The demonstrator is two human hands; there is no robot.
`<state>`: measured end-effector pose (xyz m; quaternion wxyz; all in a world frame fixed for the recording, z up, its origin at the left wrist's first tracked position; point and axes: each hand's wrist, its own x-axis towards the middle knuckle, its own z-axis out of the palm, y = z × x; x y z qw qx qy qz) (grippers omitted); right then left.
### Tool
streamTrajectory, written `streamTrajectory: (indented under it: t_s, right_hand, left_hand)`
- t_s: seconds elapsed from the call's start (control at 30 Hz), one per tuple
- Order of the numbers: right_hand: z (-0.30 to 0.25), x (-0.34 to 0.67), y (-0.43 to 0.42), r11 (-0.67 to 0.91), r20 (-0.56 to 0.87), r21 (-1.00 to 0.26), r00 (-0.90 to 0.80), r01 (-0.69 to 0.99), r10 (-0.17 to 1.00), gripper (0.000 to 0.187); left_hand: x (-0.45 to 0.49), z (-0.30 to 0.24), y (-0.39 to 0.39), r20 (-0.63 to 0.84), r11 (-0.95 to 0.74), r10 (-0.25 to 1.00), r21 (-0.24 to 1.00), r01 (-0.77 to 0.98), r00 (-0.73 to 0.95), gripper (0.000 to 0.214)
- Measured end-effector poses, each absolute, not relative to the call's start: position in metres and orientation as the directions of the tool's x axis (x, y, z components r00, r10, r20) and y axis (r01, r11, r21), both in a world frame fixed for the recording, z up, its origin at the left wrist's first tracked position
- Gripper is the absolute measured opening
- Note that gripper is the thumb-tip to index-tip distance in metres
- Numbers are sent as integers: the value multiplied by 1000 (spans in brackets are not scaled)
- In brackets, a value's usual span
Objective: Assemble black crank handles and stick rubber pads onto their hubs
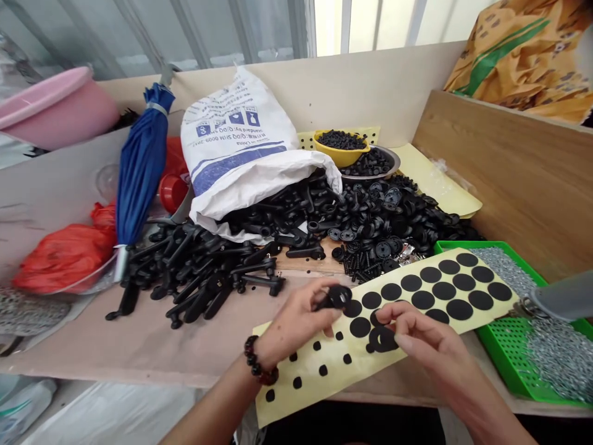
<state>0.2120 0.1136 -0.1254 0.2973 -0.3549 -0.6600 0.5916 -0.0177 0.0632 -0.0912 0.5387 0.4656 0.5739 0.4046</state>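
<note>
My left hand (290,321), with a beaded bracelet at the wrist, is closed around a small black round plastic part (339,296). It is over the yellow backing sheet (319,395). My right hand (428,340) pinches a black ring-shaped sticker (382,339) over the same sheet, to the right of the left hand. Whether that sticker is fully off the sheet I cannot tell. Large black round stickers (459,309) fill the right part of the sheet, and small black ones (323,370) dot its left part.
Behind my hands lie heaps of black handle-like parts (185,278) and black discs (384,216). A white sack (241,136) spills more parts. At the right are green trays (504,364) of metal pieces and a grey cylindrical tool (565,296). A blue umbrella (143,161) leans left.
</note>
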Motion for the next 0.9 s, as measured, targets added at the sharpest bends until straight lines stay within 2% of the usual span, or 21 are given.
streamTrajectory:
  t_s: [0.07, 0.27, 0.5, 0.67, 0.9]
  right_hand:
    - [-130, 211, 116, -48, -87, -995, -558, 85, 825, 20]
    - [-137, 206, 117, -179, -157, -984, -582, 20, 798, 23]
    - [-138, 197, 115, -231, -194, -973, -605, 16, 772, 22]
    - [-141, 196, 116, -222, -197, -974, -621, 39, 759, 21]
    - [-138, 195, 114, -205, -195, -977, -620, 56, 760, 21]
  left_hand:
    - [-3, -95, 57, -328, 327, 936, 944, 30, 129, 46]
    - [4, -101, 53, -409, 398, 890, 912, 97, 200, 61]
    - [6, -100, 53, -419, 406, 871, 908, 106, 256, 61]
    - [7, -96, 51, -398, 391, 881, 917, 81, 257, 55]
    - [5, -107, 51, -395, 376, 873, 918, 124, 285, 58]
